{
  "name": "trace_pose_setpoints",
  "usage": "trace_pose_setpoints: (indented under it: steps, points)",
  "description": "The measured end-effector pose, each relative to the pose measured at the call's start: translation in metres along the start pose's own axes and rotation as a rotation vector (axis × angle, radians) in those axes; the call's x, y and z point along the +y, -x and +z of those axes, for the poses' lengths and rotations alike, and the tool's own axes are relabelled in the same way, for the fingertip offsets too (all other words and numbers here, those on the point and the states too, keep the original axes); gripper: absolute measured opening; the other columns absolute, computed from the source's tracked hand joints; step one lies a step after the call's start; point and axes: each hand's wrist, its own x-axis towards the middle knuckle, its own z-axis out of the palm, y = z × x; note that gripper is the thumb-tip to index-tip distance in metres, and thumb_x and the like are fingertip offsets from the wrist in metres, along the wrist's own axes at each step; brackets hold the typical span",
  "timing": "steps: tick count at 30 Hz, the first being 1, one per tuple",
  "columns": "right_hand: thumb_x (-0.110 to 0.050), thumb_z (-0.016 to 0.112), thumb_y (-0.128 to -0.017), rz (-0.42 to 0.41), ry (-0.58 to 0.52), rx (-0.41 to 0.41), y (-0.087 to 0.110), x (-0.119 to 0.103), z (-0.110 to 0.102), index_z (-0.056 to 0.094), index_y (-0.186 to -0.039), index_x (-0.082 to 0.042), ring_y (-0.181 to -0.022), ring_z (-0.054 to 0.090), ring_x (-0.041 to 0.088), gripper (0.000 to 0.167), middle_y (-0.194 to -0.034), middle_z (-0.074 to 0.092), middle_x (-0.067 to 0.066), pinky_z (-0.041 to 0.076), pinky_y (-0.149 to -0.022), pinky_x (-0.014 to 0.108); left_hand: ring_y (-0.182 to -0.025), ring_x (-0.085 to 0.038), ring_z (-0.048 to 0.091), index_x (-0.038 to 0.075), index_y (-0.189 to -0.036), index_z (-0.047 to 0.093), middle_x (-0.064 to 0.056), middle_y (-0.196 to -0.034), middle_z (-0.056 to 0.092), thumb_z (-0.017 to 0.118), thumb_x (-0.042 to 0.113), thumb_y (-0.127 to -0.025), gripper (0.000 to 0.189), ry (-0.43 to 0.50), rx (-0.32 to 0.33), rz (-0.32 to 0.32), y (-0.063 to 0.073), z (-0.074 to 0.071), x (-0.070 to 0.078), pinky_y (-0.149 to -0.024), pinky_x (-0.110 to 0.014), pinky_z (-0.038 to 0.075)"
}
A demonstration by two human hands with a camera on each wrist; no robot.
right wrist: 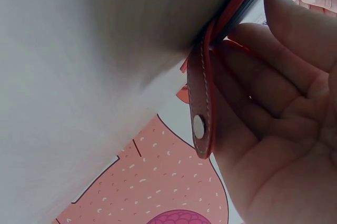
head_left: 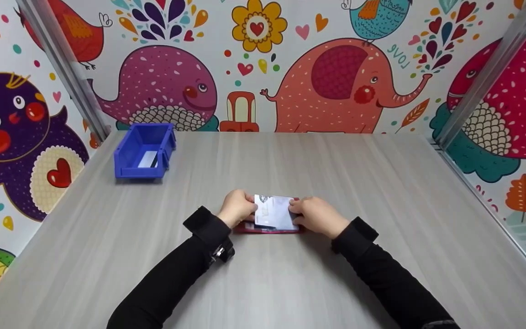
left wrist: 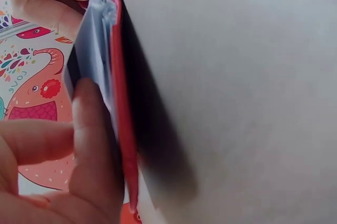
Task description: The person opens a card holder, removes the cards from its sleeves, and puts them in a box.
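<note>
A red card holder (head_left: 267,231) with clear plastic sleeves (left wrist: 109,16) lies open on the table in front of me. Over its sleeves is a white card (head_left: 273,212), slightly tilted up at the left. My left hand (head_left: 238,209) pinches the card's left edge, one finger reaching between it and the sleeves in the left wrist view. At the other side, my right hand (head_left: 320,215) grips the holder's edge, thumb on top and fingers curled beneath. A red strap (right wrist: 201,97) with a metal snap hangs beside those fingers in the right wrist view.
A blue bin (head_left: 139,172) stands at the back left of the wood-grain table (head_left: 290,288), with a white card (head_left: 147,159) inside. Printed panels with cartoon animals and metal posts (head_left: 486,77) border the table at the back and sides.
</note>
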Motion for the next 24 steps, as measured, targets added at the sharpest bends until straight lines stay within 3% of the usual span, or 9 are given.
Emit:
trace_pose_setpoints:
  steps: [8,15,24]
  points:
    - [-0.001,0.075,-0.083,-0.013,0.006,-0.001,0.001,0.0,-0.001,0.06,-0.075,-0.008,-0.082,0.066,0.029,0.019,-0.113,0.07,0.017,0.048,-0.065,0.033,-0.067,-0.021,0.066,-0.011,-0.093,0.06,-0.016,-0.089,0.062,0.059,-0.011,-0.08,0.013,0.033,0.008,-0.01,0.0,-0.007,-0.001,-0.057,-0.025,0.057]
    - [-0.001,0.075,-0.082,-0.008,0.005,0.001,0.0,0.0,-0.001,0.058,-0.074,-0.008,-0.079,0.065,0.027,0.02,-0.113,0.07,0.017,0.046,-0.064,0.032,-0.069,-0.021,0.066,-0.015,-0.101,0.062,-0.019,-0.093,0.064,0.06,-0.008,-0.083,0.02,0.021,0.025,-0.017,-0.001,-0.019,-0.002,-0.059,-0.025,0.057]
    - [0.001,0.074,-0.082,-0.005,0.002,0.0,0.001,0.0,-0.001,0.054,-0.07,-0.01,-0.083,0.066,0.032,0.026,-0.117,0.068,0.019,0.044,-0.064,0.029,-0.079,-0.025,0.062,-0.015,-0.103,0.062,-0.021,-0.096,0.064,0.06,-0.006,-0.081,0.023,0.008,0.106,0.017,-0.007,-0.059,-0.006,-0.069,-0.032,0.058]
